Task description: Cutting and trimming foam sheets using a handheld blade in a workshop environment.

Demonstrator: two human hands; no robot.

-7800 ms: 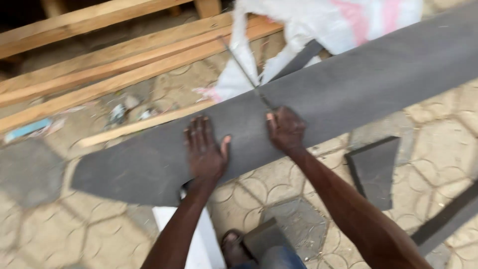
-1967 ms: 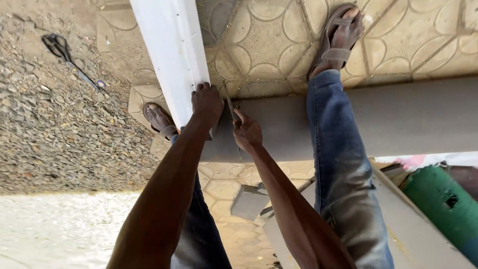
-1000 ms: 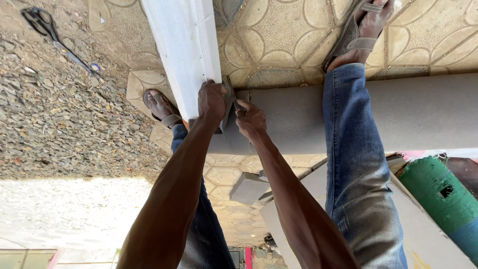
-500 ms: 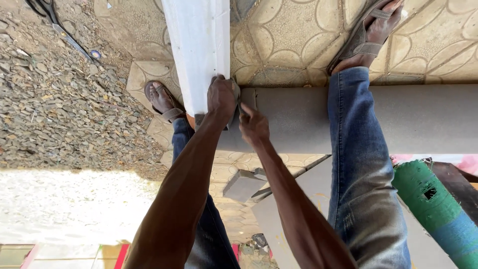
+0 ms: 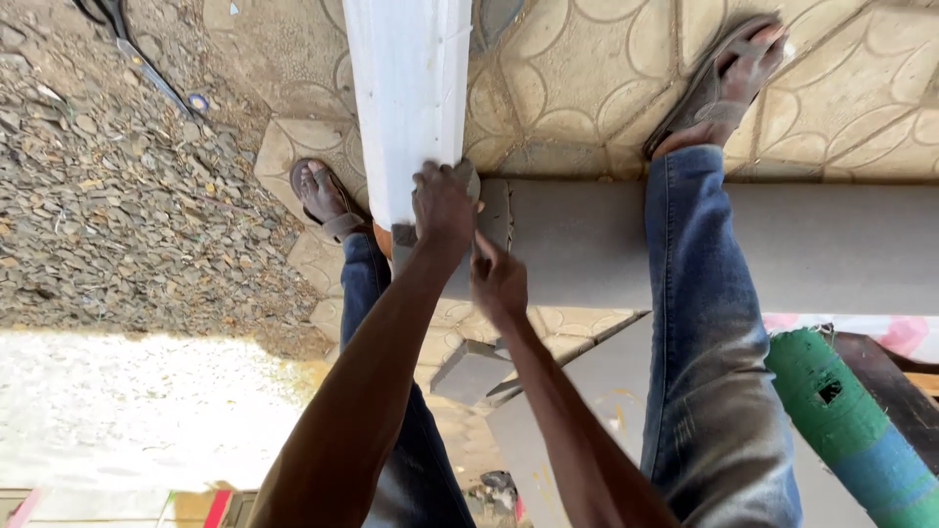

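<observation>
Grey sheet (image 5: 822, 249) lies across the paved ground, both hands at its end.
Left hand (image 5: 442, 205) is clenched on the sheet's cut end beside the white board (image 5: 409, 88); right hand (image 5: 497, 282) rests just beside it, fingers curled, its hold too hidden to tell. Scissors (image 5: 137, 49) lie well apart on gravel.

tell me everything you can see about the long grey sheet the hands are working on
The grey sheet looks like thick, matte felt or foam board with a slightly fuzzy face. It runs as a long flat band from the picture's right edge to the white board, where its end meets that board's end. The left hand grips this joint; the right hand presses on the sheet beside it. A jeans leg crosses over it. Patterned paving lies beneath.
</observation>
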